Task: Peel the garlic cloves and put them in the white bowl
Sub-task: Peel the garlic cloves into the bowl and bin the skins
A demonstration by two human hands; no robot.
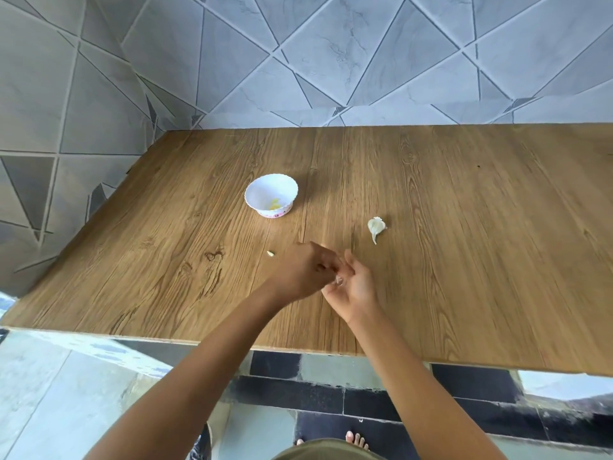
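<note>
A white bowl stands on the wooden table with peeled yellowish garlic at its bottom. My left hand and my right hand meet just in front of me, below the bowl. Between their fingertips they pinch a small garlic clove, mostly hidden by the fingers. A piece of a garlic bulb with white skin lies on the table to the right of the bowl. A tiny pale garlic piece lies left of my left hand.
The table's near edge runs just below my forearms. A tiled wall rises behind and to the left of the table. Below the edge I see the floor and my bare foot.
</note>
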